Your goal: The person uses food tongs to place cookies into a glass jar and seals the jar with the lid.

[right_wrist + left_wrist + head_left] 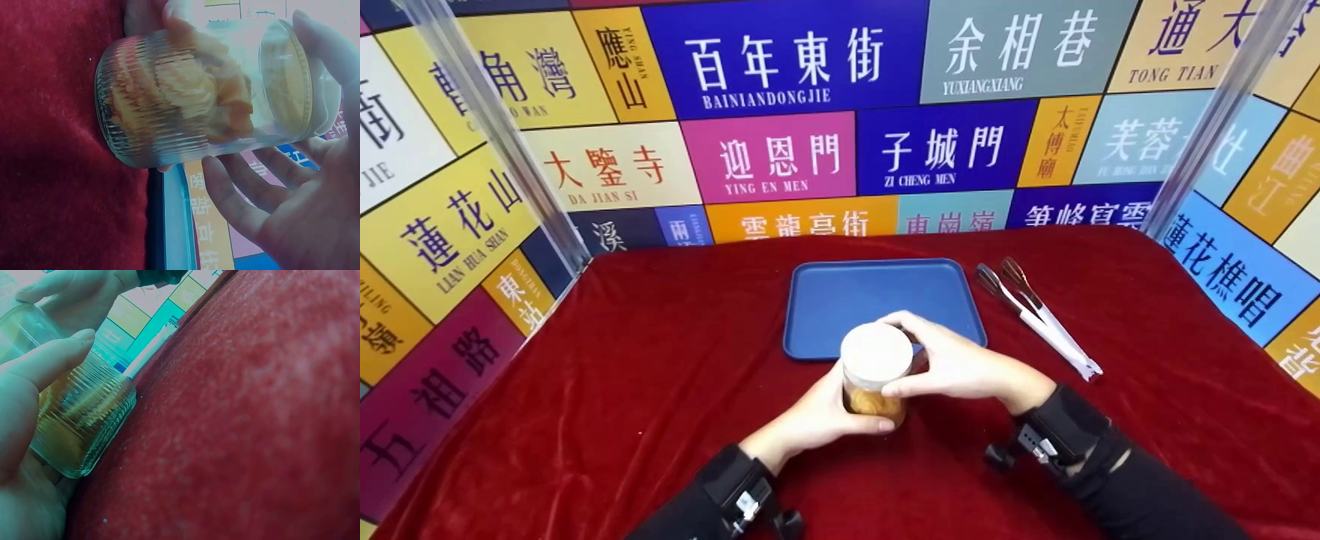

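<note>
A clear glass jar (874, 403) with a pale round lid (877, 351) stands upright near the tray's front edge. My left hand (816, 414) grips the lower part of the jar, thumb across the front. Up at the lid's level, my right hand (964, 366) curls round the far and right sides, its thumb near the lid's front edge. In the right wrist view, ribbed glass (140, 101) covers the jar's lower half, and tan and brown pieces (230, 115) show inside. The left wrist view has the jar's base (107, 439) right at the red cloth.
A blue tray (825, 300) lies just behind the jar. To its right are tongs (1046, 326) with brown tips and white handles. Red cloth (660, 360) covers the table. Panels with street names (780, 157) stand behind, with clear posts (544, 180) at the corners.
</note>
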The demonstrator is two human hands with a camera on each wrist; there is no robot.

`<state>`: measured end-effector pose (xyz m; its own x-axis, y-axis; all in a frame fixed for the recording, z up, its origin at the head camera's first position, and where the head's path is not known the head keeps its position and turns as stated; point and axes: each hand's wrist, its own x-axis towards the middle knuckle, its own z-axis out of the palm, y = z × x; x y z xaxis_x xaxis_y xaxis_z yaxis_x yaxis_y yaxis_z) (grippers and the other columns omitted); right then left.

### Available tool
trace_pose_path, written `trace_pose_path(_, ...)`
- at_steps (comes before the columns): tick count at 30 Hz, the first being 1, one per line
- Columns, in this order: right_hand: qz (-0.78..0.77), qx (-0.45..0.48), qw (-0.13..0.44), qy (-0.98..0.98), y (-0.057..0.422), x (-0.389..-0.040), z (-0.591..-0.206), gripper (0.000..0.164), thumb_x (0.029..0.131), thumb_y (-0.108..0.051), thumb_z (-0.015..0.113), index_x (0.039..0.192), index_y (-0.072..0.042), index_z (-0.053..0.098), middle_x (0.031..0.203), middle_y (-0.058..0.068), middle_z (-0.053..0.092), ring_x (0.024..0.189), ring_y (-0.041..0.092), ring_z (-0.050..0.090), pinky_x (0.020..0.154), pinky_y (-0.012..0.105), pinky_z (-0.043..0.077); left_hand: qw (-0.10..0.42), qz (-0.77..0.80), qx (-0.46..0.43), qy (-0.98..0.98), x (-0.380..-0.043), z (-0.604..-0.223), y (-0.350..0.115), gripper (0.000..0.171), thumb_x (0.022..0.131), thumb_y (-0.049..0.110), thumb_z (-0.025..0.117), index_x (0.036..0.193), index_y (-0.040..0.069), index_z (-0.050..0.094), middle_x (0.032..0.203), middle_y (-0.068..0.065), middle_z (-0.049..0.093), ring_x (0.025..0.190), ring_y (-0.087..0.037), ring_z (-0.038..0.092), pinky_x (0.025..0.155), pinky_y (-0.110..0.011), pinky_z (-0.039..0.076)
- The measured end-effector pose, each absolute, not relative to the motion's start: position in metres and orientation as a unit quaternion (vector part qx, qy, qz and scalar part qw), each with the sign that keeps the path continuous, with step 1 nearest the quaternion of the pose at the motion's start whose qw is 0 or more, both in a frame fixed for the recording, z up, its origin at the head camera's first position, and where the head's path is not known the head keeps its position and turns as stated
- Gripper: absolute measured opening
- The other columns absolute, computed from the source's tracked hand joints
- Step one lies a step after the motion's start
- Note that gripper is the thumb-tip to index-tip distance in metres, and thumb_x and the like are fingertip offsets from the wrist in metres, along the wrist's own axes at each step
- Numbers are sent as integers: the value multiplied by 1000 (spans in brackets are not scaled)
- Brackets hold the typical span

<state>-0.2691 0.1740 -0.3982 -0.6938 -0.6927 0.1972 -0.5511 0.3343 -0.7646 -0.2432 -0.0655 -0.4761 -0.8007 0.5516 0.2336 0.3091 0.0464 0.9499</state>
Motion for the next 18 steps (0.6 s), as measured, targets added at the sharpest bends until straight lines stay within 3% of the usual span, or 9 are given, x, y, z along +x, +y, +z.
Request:
trace_pose_path(5,-423,-381,76,819,173,-268,-397,74,86,-33,91,145,-13,51,138,2,63,126,21,58,106,48,49,98,619,300,719,-243,-476,-66,98,81,11,93,161,10,35,148,-2,59,135,-15,56,119,-33,39)
trace_pose_path(12,-435,-397,79,804,174,-270,-401,86,88,-29,90,159,-15,45,151,3,55,137,22,52,111,46,46,98,617,294,724,-243,-476,-66,94,81,12,93,157,9,39,144,-2,61,132,-15,58,117,-33,41)
trace_pose_path(18,-447,-404,60,796,172,-271,-403,75,86,-26,91,150,-14,54,140,0,63,131,20,57,111,41,45,93,614,297,726,-243,-476,-66,97,81,11,93,159,9,36,147,-2,59,134,-14,57,118,-33,41)
